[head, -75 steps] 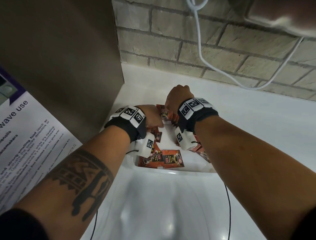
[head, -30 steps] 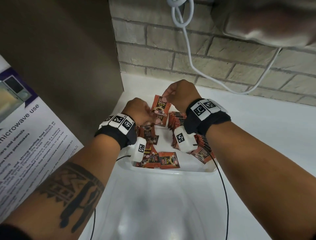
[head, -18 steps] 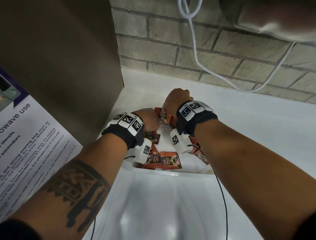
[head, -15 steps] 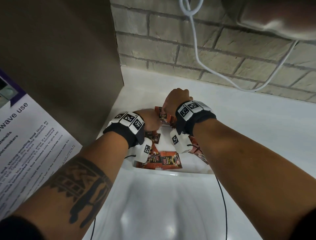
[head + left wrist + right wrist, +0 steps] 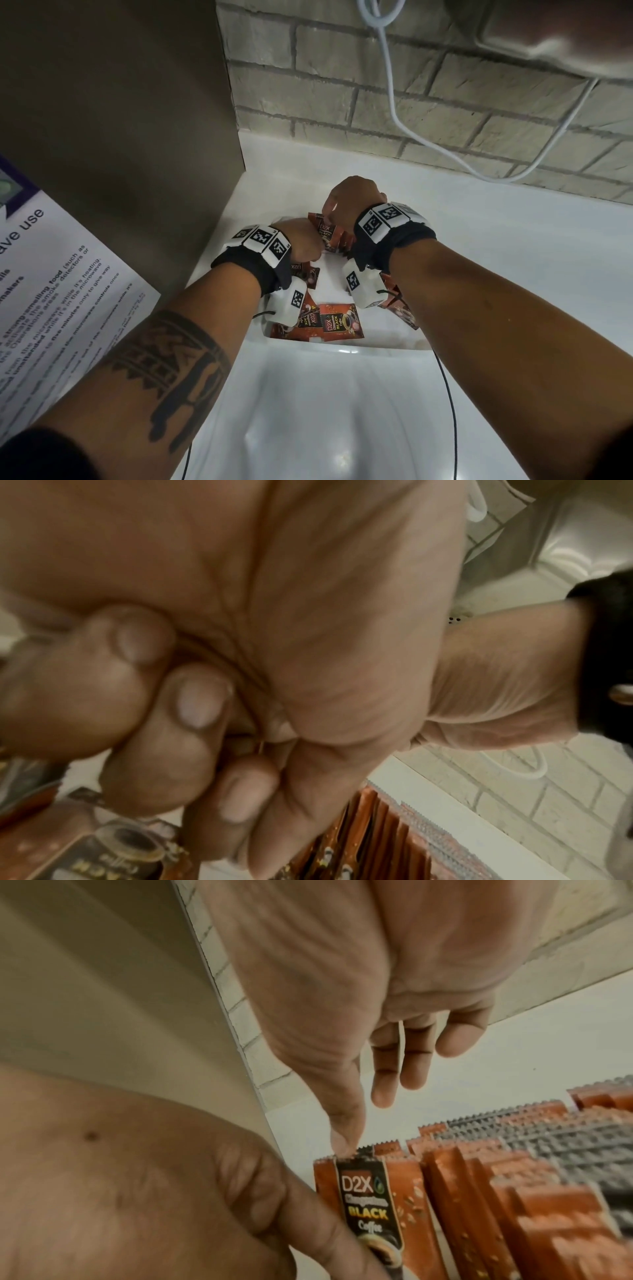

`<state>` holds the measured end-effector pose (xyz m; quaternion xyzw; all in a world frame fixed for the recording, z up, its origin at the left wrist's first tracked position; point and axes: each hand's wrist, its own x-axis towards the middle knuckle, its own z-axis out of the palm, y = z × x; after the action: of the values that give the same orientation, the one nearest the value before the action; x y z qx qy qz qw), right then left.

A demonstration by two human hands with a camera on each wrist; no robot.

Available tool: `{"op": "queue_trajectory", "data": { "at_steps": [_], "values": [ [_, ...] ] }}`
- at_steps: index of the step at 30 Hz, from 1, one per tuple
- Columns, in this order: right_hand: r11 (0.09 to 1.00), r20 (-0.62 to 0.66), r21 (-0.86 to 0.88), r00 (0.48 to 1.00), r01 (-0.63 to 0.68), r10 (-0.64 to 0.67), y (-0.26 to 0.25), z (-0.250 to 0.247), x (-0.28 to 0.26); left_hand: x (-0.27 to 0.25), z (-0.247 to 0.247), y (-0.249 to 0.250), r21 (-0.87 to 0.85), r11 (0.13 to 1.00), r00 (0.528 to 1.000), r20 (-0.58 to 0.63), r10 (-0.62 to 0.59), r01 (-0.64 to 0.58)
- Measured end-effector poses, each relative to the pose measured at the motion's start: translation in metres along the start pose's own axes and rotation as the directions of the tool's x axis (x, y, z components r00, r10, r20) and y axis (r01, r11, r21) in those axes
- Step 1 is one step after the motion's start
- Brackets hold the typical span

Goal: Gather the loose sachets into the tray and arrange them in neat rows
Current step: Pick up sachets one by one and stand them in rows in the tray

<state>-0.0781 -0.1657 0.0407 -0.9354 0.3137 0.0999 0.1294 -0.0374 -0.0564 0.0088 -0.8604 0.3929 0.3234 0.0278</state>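
A white tray (image 5: 342, 346) holds orange-and-black D2X coffee sachets. A row of upright sachets (image 5: 514, 1177) runs along its right side, mostly hidden under my right wrist in the head view. My right hand (image 5: 349, 202) pinches the top edge of the front sachet (image 5: 325, 233), with its thumb tip (image 5: 342, 1139) on that edge (image 5: 366, 1199) and the other fingers hanging behind. My left hand (image 5: 301, 240) is curled (image 5: 205, 710) and holds the same sachet low down. Loose sachets (image 5: 339, 323) lie flat at the tray's near end.
A brown cabinet side (image 5: 120, 137) stands close on the left, with a printed microwave notice (image 5: 51, 274) on it. A brick wall (image 5: 376, 113) with a hanging white cable (image 5: 411, 137) closes the back. White counter (image 5: 513, 257) stretches right. A thin black wire (image 5: 448, 394) trails from my wrist.
A second ago both hands held one sachet up above the tray. They have since lowered it against the front of the upright row and stay on it.
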Motion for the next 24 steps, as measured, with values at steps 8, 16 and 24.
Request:
{"op": "queue_trajectory", "data": {
  "at_steps": [8,16,24],
  "values": [
    [0.99,-0.088,0.068,0.989,0.123,-0.117,0.011,-0.03,-0.019,-0.003,0.0,-0.006,-0.075,0.997,1.0,-0.029,0.005,-0.008],
    [0.904,-0.087,0.357,0.972,0.237,-0.22,0.017,-0.054,-0.117,-0.028,0.008,-0.009,0.172,0.984,0.994,-0.086,0.072,-0.057],
    [0.973,0.292,0.144,0.932,0.179,-0.215,0.035,0.019,-0.176,-0.051,0.028,-0.004,0.266,0.963,0.997,-0.034,0.066,-0.054]
  ]
}}
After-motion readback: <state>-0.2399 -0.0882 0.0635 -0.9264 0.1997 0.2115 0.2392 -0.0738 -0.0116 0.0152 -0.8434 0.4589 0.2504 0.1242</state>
